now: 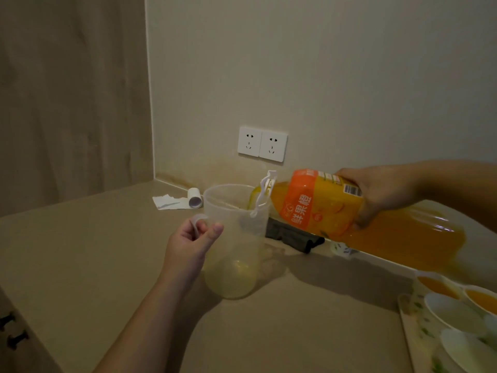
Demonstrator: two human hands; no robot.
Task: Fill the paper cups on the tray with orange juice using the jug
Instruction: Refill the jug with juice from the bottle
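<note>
Bottle (349, 211): orange juice, orange label, white characters. Jug (234, 238): clear plastic, pale yellow tint at bottom. 2 far cups (438, 285) on right: orange inside. Near cups (454, 313): white. Tray (411, 327): cream, green leaf pattern. Cloth (293, 234): dark grey. Sockets (262, 144): white.

clear plastic jug (236, 238), glossy plastic bottle (349, 211), matt countertop (80, 251)

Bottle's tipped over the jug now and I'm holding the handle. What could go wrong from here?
1. The large orange juice bottle is gripped one-handed by the right hand well back from its neck; a gulping pour could overshoot the clear plastic jug.
2. The left hand holds only the jug's handle, so the nearly empty jug could tip.
3. Splashes could reach the white wall sockets.
</note>
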